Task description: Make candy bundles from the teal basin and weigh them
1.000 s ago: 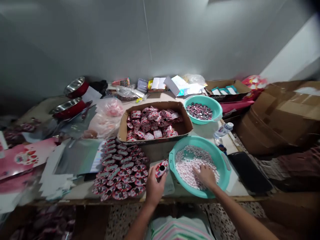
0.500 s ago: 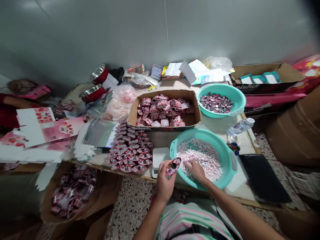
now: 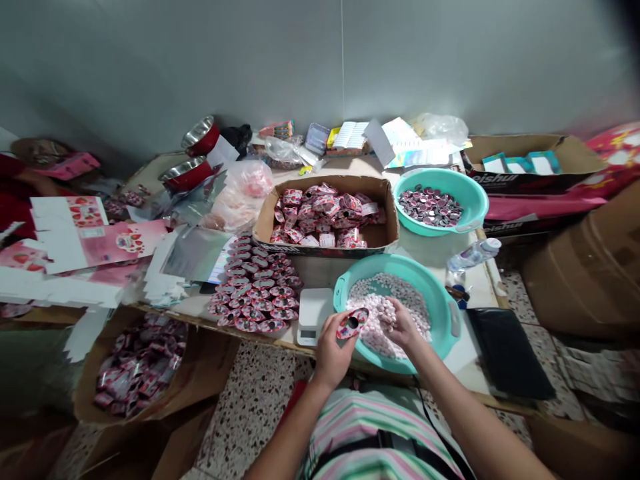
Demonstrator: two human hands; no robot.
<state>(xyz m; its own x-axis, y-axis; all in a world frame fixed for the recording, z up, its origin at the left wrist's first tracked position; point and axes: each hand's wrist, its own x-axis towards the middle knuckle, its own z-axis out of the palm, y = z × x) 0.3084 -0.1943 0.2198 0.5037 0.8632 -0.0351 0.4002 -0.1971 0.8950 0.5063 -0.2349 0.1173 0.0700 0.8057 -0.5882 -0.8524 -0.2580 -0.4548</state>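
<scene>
A small red-and-pink printed carton point(image 3: 353, 323) with a dark round hole in its top is gripped in my left hand point(image 3: 332, 353), at the near left rim of a turquoise basin point(image 3: 440, 293). Many small pale pink and white pellets point(image 3: 373, 337) lie in that basin. My right hand point(image 3: 403, 328) is closed around a scoop of these pellets, palm turned toward the carton. To the left, a white scale point(image 3: 315, 307) stands beside rows of similar upright cartons point(image 3: 257, 293).
Behind the basin sits a cardboard box point(image 3: 280, 251) of more cartons. A second turquoise basin point(image 3: 477, 193) holds dark round caps. A bottle point(image 3: 475, 255) and a black flat case point(image 3: 507, 353) lie at right. On the floor, an open box point(image 3: 90, 393) holds cartons. A person's sleeve point(image 3: 13, 193) shows far left.
My right hand has lifted out of the pellets with a handful and turned its palm inward. My left hand still holds the carton. The view has shifted slightly.
</scene>
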